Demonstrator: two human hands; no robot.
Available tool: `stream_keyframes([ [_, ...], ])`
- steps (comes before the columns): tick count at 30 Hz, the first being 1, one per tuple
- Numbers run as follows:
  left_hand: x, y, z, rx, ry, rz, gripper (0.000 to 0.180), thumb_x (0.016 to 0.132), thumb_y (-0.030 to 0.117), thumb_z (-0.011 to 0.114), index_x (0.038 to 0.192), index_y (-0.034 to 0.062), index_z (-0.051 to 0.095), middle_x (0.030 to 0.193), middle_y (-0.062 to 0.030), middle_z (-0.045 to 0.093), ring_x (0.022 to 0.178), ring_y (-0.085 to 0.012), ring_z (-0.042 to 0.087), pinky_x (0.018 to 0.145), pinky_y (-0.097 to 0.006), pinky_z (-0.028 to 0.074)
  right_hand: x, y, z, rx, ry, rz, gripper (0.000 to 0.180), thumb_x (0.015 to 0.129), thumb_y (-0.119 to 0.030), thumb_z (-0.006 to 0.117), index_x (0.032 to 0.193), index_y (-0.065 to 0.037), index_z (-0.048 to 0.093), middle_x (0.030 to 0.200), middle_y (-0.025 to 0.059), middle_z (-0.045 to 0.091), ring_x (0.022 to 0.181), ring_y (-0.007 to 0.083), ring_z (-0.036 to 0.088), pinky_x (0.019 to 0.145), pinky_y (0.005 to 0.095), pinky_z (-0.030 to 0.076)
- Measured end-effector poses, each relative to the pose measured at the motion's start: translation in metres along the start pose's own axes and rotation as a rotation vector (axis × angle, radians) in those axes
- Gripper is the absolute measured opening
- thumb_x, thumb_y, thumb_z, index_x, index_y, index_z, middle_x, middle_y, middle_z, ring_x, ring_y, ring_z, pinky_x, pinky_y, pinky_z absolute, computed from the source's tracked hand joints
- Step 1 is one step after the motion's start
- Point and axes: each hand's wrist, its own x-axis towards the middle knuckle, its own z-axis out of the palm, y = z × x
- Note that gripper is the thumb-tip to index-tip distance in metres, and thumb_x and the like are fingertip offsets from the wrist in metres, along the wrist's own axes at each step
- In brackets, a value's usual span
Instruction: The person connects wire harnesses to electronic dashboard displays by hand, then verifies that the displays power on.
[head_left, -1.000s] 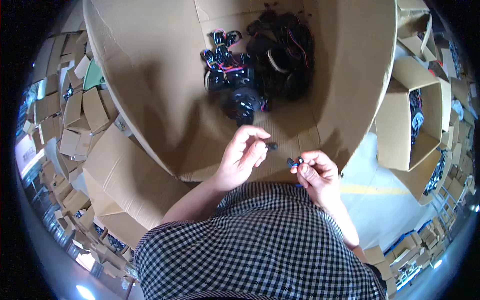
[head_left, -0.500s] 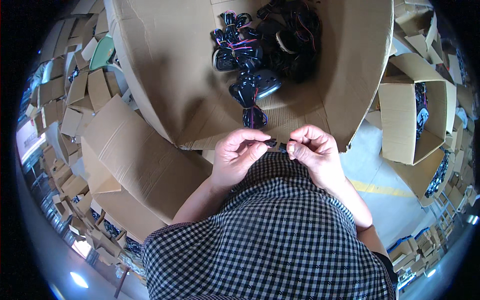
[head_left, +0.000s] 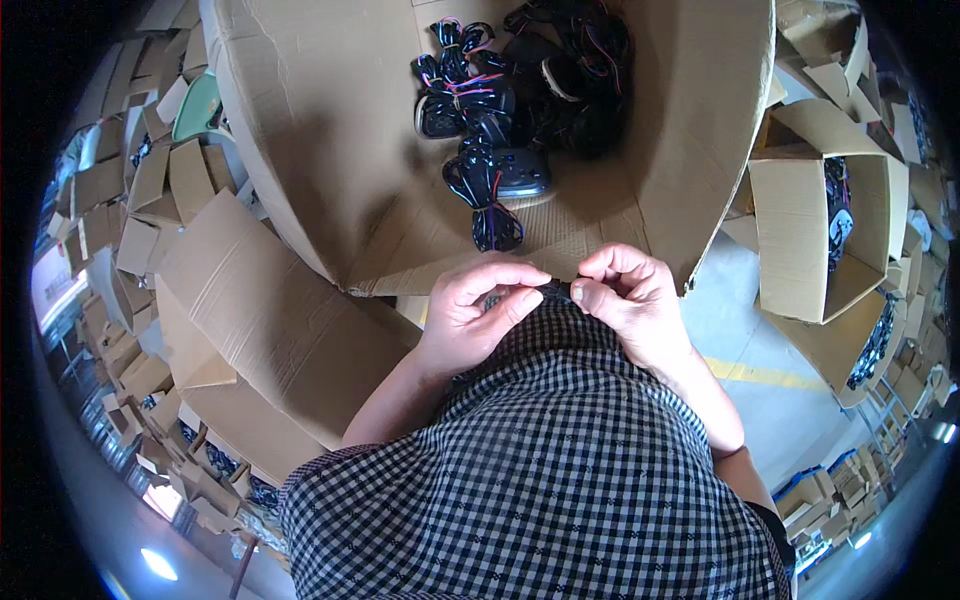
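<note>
My left hand (head_left: 468, 312) and my right hand (head_left: 636, 304) meet fingertip to fingertip just above my checked apron (head_left: 560, 430). Between them is a small black piece (head_left: 561, 288) that looks like a cable connector, pinched from both sides. Fingers cover most of it, so I cannot tell whether its two halves are joined. Beyond my hands, a large open cardboard box (head_left: 320, 130) holds tied bundles of black cable (head_left: 490, 185) with pink and blue wires. A dark unit with a silvery rim (head_left: 525, 178) lies beside the nearest bundle.
An open carton flap (head_left: 260, 300) juts out at my left. On the right stands a smaller open carton (head_left: 792, 240) with more black cable bundles inside. A green chair (head_left: 196, 108) is at the far left. Yellow tape (head_left: 765, 374) marks the grey floor.
The two hands have drawn closer, closing the gap between the black pieces in their fingertips. The nearest cable bundle and the box appear shifted slightly left in view.
</note>
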Motion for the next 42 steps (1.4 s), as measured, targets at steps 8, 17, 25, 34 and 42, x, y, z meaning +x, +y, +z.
stream_keyframes([
  [8, -0.006, 0.006, 0.004, -0.033, -0.018, -0.187, 0.02, 0.083, 0.001, 0.059, 0.103, -0.0003, 0.06, 0.092, -0.0057, 0.062, 0.083, -0.0101, 0.059, 0.073, -0.022, 0.048, -0.003, 0.002, 0.002, 0.047, -0.039, -0.013, 0.013, 0.082, -0.001, 0.061, 0.094, 0.0, 0.058, 0.086, 0.0012, 0.061, 0.076, 0.0048, 0.055, 0.069, 0.0186, 0.046],
  [17, -0.018, 0.006, 0.006, -0.072, 0.031, -0.243, 0.019, 0.084, 0.003, 0.059, 0.103, -0.0004, 0.06, 0.089, -0.0041, 0.064, 0.079, -0.0066, 0.058, 0.07, -0.02, 0.047, -0.009, 0.011, 0.014, -0.216, -0.01, -0.142, 0.015, 0.083, -0.005, 0.061, 0.096, 0.002, 0.058, 0.085, 0.0046, 0.063, 0.08, 0.0076, 0.059, 0.071, 0.021, 0.049],
  [25, -0.016, 0.01, 0.004, 0.037, 0.028, -0.169, 0.027, 0.081, 0.004, 0.062, 0.107, 0.0003, 0.055, 0.093, -0.0062, 0.062, 0.08, -0.0099, 0.058, 0.072, -0.022, 0.047, 0.0, -0.003, 0.011, -0.41, -0.145, -0.002, 0.021, 0.083, -0.012, 0.062, 0.1, 0.001, 0.058, 0.084, 0.0062, 0.065, 0.08, 0.01, 0.061, 0.07, 0.0241, 0.05],
  [34, 0.01, 0.007, -0.034, 0.166, -0.178, 0.058, 0.026, 0.077, 0.01, 0.057, 0.101, 0.0003, 0.055, 0.096, -0.0127, 0.058, 0.092, -0.0225, 0.057, 0.08, -0.033, 0.045, 0.005, 0.005, 0.02, -0.522, -0.343, -0.232, 0.014, 0.075, -0.008, 0.064, 0.089, -0.005, 0.059, 0.079, 0.0075, 0.064, 0.068, 0.0175, 0.063, 0.059, 0.0282, 0.049],
  [42, 0.142, -0.07, -0.044, 1.762, -0.653, -0.448, 0.04, 0.073, 0.035, 0.062, 0.099, 0.0039, 0.062, 0.101, -0.0117, 0.062, 0.113, -0.0262, 0.048, 0.102, -0.052, 0.021, 0.01, 0.009, 0.04, -0.607, -0.48, -0.438, 0.013, 0.074, -0.007, 0.063, 0.086, -0.004, 0.057, 0.08, 0.0086, 0.062, 0.07, 0.0236, 0.062, 0.059, 0.0334, 0.051],
])
